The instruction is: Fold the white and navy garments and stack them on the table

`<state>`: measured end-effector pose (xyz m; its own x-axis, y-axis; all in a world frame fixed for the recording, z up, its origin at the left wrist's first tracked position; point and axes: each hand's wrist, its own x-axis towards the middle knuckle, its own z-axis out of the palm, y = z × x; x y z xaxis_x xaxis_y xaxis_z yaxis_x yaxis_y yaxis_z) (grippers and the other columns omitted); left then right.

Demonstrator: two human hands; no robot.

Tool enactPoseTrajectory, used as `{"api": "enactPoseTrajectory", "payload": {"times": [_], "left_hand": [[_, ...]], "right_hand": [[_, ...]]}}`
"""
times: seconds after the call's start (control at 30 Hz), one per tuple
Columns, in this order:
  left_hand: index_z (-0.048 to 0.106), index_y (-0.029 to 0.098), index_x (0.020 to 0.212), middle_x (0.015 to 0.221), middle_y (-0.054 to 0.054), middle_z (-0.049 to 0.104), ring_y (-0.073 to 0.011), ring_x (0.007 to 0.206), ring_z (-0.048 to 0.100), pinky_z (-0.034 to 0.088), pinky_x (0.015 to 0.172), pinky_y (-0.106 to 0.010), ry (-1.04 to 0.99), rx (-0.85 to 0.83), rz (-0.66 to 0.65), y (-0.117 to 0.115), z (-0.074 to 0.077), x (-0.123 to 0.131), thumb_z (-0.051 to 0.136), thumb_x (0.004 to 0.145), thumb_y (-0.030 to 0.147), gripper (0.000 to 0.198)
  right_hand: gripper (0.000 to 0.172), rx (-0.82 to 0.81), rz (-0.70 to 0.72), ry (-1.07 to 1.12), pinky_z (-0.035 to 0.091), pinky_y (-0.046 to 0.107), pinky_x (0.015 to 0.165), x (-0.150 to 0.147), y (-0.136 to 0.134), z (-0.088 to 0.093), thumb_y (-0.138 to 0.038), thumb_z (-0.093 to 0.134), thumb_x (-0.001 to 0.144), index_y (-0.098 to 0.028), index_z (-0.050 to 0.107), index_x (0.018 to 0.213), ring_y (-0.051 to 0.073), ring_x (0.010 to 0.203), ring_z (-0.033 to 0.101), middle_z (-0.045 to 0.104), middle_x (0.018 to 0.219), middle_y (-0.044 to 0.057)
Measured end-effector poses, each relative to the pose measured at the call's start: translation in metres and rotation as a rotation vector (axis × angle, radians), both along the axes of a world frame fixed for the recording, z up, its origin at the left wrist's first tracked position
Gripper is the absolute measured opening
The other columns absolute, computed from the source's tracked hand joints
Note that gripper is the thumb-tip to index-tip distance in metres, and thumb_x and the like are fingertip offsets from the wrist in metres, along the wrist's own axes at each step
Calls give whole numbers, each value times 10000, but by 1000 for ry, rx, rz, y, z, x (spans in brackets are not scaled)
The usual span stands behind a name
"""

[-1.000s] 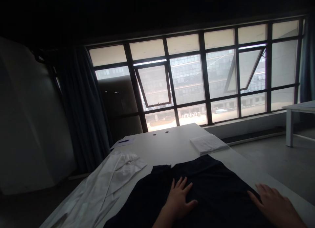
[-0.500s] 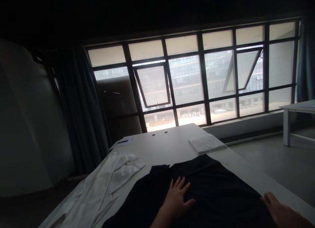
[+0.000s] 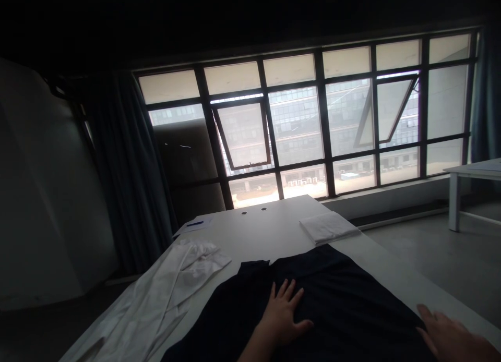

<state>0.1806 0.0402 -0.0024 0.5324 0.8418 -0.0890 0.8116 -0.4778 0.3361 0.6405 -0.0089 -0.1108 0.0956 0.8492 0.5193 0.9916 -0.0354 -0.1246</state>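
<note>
R hand (image 3: pixel 450 338) shifted out to black garment's (image 3: pixel 332 304) edge; L hand (image 3: pixel 282 320) flat on it, both grips spread, nothing clamped.

The lower edge of the view is cutting off the right hand (image 3: pixel 450 341) and the black garment (image 3: pixel 313 304), while the sheet of paper (image 3: pixel 193 225) is staying too small to read.

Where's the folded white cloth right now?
In the head view, the folded white cloth lies on the right side of the white table, toward its far end, just beyond the dark garment.
</note>
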Motion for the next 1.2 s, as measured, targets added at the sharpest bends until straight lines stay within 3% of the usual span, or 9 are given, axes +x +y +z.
{"api": "enactPoseTrajectory", "payload": {"times": [0.13,0.27,0.43,0.57,0.73,0.87,0.93,1.03,1.2], "left_hand": [[242,364,1596,1695,-10,98,-327,1561,15,-84,1226,-621,-57,25,-43,-9,8,-2,402,864,843,889],[225,362,1600,1697,-4,86,-318,1562,7,-87,1232,-605,-86,41,-62,-17,15,-3,390,878,833,878],[260,354,1593,1693,-23,130,-337,1559,39,-55,1231,-626,-92,36,-81,-19,22,-2,408,874,830,875],[272,300,1595,1672,-46,249,-319,1556,103,-34,1254,-580,-135,53,-53,-17,16,-2,471,862,802,911],[531,317,1422,1587,-17,434,-275,1507,285,80,1272,-507,-150,138,84,-6,-1,-1,433,949,634,578],[634,326,1295,1516,-5,524,-237,1469,361,114,1270,-452,-95,323,241,10,-2,-27,358,997,496,439],[576,280,1398,1565,-44,464,-257,1498,311,107,1265,-469,-3,355,401,19,-2,-53,362,984,492,512],[322,215,1585,1668,-81,251,-318,1543,176,113,1244,-546,154,242,649,27,-8,-90,361,952,600,741],[226,240,1613,1687,-69,133,-349,1552,70,71,1231,-591,231,156,670,22,-21,-104,287,937,712,827]], "right_hand": [[411,-158,226,96,520,538,892,-77,11,56,-452,508,832,-255,725,1120,386,1068,660,703,1199,189],[497,-339,611,188,340,489,1170,-165,32,93,-494,474,924,-293,648,1344,334,1365,500,571,1474,89],[637,-501,730,154,125,581,1226,-227,88,113,-551,485,919,-247,521,1477,354,1518,246,371,1620,105],[643,-460,843,164,112,536,1237,-253,126,110,-577,483,920,-232,541,1458,325,1511,276,399,1606,113],[619,-443,707,173,116,522,1233,-265,145,83,-574,426,950,-217,569,1436,318,1509,282,426,1588,128],[631,-454,547,122,70,555,1227,-242,154,69,-594,399,952,-260,528,1473,326,1523,243,371,1620,102],[683,-490,471,104,76,573,1221,-225,156,68,-635,363,952,-266,463,1518,338,1529,219,330,1638,97],[757,-538,376,83,74,585,1219,-204,157,67,-690,335,940,-264,365,1565,353,1541,156,256,1664,97],[779,-524,330,72,67,584,1222,-192,146,61,-721,302,934,-279,330,1576,352,1544,133,212,1675,81]]}}
